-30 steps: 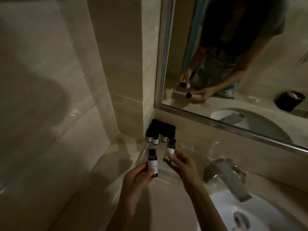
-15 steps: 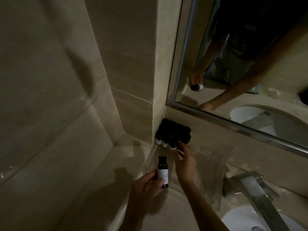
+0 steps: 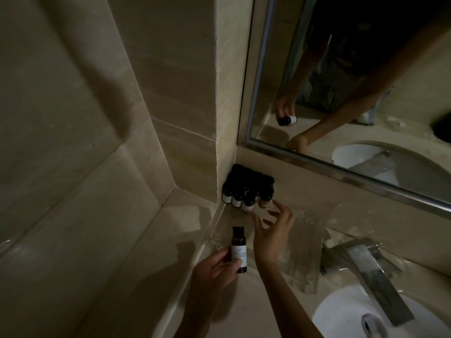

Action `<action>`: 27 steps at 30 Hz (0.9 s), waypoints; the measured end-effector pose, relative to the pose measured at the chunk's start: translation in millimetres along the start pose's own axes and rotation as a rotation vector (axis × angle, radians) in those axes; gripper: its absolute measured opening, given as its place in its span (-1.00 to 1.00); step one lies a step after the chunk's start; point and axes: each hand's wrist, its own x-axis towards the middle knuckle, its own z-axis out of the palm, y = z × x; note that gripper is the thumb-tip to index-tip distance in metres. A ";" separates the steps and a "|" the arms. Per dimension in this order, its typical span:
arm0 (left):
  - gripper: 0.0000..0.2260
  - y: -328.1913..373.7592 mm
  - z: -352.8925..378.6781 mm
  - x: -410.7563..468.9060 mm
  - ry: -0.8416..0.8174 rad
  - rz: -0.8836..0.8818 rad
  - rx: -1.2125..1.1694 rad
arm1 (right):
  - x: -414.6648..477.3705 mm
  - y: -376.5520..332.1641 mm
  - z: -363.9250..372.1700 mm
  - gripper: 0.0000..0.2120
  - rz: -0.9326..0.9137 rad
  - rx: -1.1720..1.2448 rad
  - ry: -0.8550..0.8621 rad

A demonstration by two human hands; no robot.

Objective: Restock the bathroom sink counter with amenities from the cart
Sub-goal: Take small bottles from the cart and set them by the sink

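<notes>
- At the counter's (image 3: 244, 311) back left corner, tight against the wall and below the mirror (image 3: 353, 76), a cluster of dark bottles (image 3: 246, 189) stands upright. The light is too dim to count them.
- The right hand (image 3: 271, 230) hovers just in front of that cluster, fingers spread and lightly curved, holding nothing. Its index tip is just beside the front right one, and I cannot tell if it touches.
- The left hand (image 3: 214, 267) pinches one bottle (image 3: 238, 250) by its lower half between thumb and fingers, upright and cap up, over the counter's left edge, near the cluster but apart from it.
- Clear plastic (image 3: 305, 247) lies crumpled on the counter between the cluster and the faucet (image 3: 366, 267).
- The restocking looks well along: most of the stock is set in the corner, and the held one is left to place, probably at the cluster's front. The cart is out of view, so what else is due cannot be told.
</notes>
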 end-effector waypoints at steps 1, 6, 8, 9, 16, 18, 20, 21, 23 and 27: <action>-0.69 0.7 0.7 -1.4 0.002 0.002 0.000 | 0.0 -0.3 -0.6 -0.44 0.046 -0.004 0.001; -0.77 4.2 3.7 -7.8 0.010 0.017 -0.037 | 0.4 -2.6 5.3 -0.52 0.102 0.071 -0.061; -0.79 9.6 5.3 -11.3 0.025 0.015 -0.060 | 2.1 -6.4 6.6 -0.55 0.128 0.102 -0.040; -0.77 11.9 5.9 -12.8 0.031 0.011 -0.064 | 2.8 -8.2 6.6 -0.56 0.139 0.120 -0.033; -0.76 18.5 5.9 -14.3 0.023 0.060 -0.024 | 6.1 -14.8 -17.8 -0.57 0.240 0.219 -0.105; -0.75 22.0 9.0 -16.4 0.009 0.091 -0.046 | 2.7 -24.6 -38.5 -0.66 0.248 0.244 -0.191; -0.78 25.0 13.3 -17.9 -0.005 0.131 -0.072 | -4.7 -37.0 -61.4 -0.75 0.247 0.285 -0.332; -0.80 26.3 16.0 -18.6 -0.020 0.149 -0.090 | -10.0 -43.8 -73.3 -0.77 0.265 0.329 -0.403; -0.81 29.1 22.4 -18.7 -0.058 0.164 -0.117 | -20.7 -55.7 -93.8 -0.79 0.327 0.433 -0.529; -0.74 29.1 33.2 -16.7 -0.104 0.123 -0.126 | -31.4 -67.2 -117.7 -0.80 0.362 0.460 -0.621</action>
